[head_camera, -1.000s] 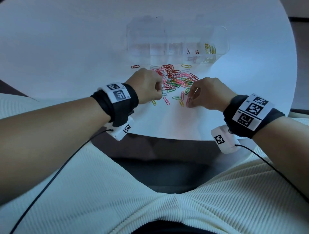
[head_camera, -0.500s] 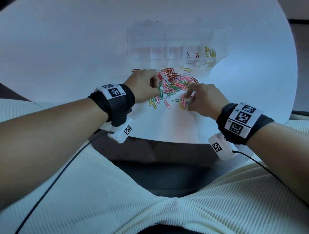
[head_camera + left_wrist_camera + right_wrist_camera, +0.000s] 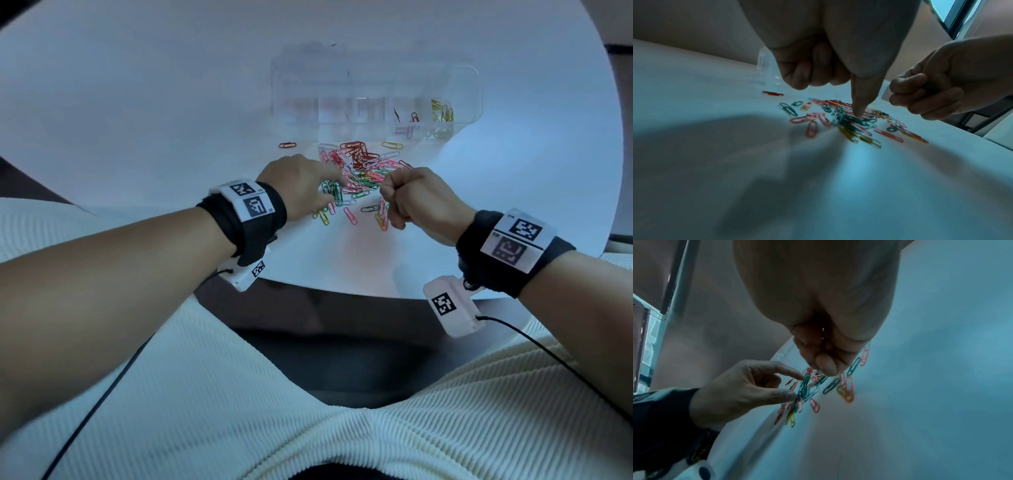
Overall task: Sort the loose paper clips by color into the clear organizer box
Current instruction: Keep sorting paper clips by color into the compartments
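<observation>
Here, at centre-left of the head view, the left hand (image 3: 298, 185) reaches over the white table (image 3: 137, 102). Its forefinger (image 3: 859, 104) is straight, tip down on a green clip in the pile of paper clips (image 3: 359, 174); thumb also extended and apart from it, the other fingers curled under, nothing gripped. A lone red clip (image 3: 287, 145) lies on its own just left of the pile, above the left hand.

The pile sits at centre frame, mixed red, pink, green, yellow and white, spread between both hands and just below the organizer box (image 3: 376, 99). The box lies in the upper middle of the frame, clear, with a row of compartments. Yellow clips (image 3: 443, 111) are in its rightmost compartment; a few reddish and dark ones in the compartment beside that. Which colours exactly: too small to tell.

The right hand (image 3: 418, 198), at centre-right, is bunched into a fist above the pile's right edge, fingers together and curled in. Whether it holds a clip cannot be told from any view.
</observation>
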`<state>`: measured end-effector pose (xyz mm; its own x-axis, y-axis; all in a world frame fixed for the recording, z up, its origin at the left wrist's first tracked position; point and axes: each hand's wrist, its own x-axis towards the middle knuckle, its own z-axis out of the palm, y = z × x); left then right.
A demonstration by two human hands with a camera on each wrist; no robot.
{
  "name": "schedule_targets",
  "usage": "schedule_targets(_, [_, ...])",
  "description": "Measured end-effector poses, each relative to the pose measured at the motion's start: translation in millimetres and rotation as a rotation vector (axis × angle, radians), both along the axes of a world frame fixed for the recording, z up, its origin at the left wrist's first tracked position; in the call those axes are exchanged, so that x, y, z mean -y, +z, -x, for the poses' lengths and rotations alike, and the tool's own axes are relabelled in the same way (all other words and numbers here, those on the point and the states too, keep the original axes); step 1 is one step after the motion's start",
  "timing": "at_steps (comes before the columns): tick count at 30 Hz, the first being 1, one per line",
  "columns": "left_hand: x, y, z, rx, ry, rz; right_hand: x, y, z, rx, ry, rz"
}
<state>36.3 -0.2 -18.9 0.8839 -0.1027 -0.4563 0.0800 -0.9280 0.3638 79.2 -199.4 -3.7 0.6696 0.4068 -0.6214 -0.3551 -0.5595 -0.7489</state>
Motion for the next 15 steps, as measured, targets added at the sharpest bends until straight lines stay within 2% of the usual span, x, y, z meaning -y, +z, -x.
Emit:
schedule_targets(4, [4, -5, 5, 0.030, 0.004, -0.022, -4, -2, 4, -0.097, -0.086, -0.109])
schedule_targets(7, [5, -8, 4, 0.059, 0.004, -0.016, -4, -5, 1, -0.113, -0.110, -0.099])
schedule_targets(9, [4, -9, 3, 0.069, 0.001, -0.024, -4, -7, -2, 0.000, -0.037, -0.016])
schedule_targets(12, [3, -10, 1, 0.072, -0.002, -0.036, -3, -9, -3, 0.291, 0.175, 0.207])
schedule_targets(15, [2, -9, 0, 0.065, -0.001, -0.030, -2, -11, 0, 0.326, 0.239, 0.239])
